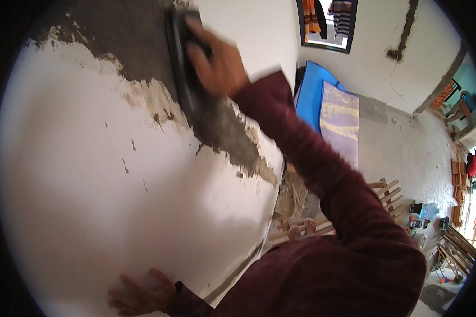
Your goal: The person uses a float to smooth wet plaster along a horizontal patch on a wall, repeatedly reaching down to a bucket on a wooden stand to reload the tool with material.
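Note:
Grey mortar (127, 31) covers a ragged-edged band of the white wall (74, 195), running from the upper left down toward the middle. On that band lies a long black plastering float (184, 79), held by its handle in my right hand (219, 63), whose fingers are wrapped round it. Motion blurs the hand and the float a little. Low on the same wall, well apart from the mortar, my left hand (143, 293) rests with its fingers spread and holds nothing. A few grey splashes (125, 165) dot the white surface between the two hands.
Below me, my bare feet (301, 228) stand on wooden slats (388, 195). A blue mat (314, 92) and a stained panel (339, 119) lean beyond my right arm. Bricks (458, 190), a clear water jug (429, 211) and timber (460, 245) lie at the right. Another person (463, 105) is far off.

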### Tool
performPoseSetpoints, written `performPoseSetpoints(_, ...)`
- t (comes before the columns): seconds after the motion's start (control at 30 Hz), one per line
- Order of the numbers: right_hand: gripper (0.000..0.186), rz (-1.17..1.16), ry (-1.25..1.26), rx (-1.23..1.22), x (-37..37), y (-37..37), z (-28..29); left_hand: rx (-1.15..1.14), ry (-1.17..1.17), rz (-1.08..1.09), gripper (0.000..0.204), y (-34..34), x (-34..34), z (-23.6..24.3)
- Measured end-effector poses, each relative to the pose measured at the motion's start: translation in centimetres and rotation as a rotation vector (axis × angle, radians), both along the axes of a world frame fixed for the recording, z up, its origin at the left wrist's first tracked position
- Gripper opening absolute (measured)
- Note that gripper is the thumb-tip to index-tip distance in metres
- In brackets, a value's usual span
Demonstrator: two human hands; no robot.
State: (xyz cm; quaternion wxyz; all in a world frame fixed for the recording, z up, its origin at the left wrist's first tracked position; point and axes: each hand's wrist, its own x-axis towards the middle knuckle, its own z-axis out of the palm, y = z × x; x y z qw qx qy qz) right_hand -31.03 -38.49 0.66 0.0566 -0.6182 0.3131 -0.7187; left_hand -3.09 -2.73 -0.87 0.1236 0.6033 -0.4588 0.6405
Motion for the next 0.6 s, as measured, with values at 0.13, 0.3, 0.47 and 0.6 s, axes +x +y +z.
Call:
performPoseSetpoints(0.13, 0.056, 0.253, 0.137, 0.389, 2.1, 8.2, -9.5, -0.018, -0.028, -0.064, 0.067, -0.5, -0.3, -0.1)
performPoseSetpoints(0.3, 0.050, 0.118, -0.104, 0.321, -0.2, 1.9, -4.6, 0.005, 0.131, 0.061, 0.074, 0.1, -1.6, -0.7)
performPoseSetpoints(0.47, 0.050, 0.201, 0.064, 0.345, 2.1, 8.5, -8.7, 0.012, 0.120, 0.025, 0.074, 0.3, -1.6, -0.8)
performPoseSetpoints(0.6, 0.050, 0.221, -0.046, 0.405, 1.5, 6.9, -7.0, -0.010, 0.110, -0.014, 0.071, -0.2, -1.2, -0.4)
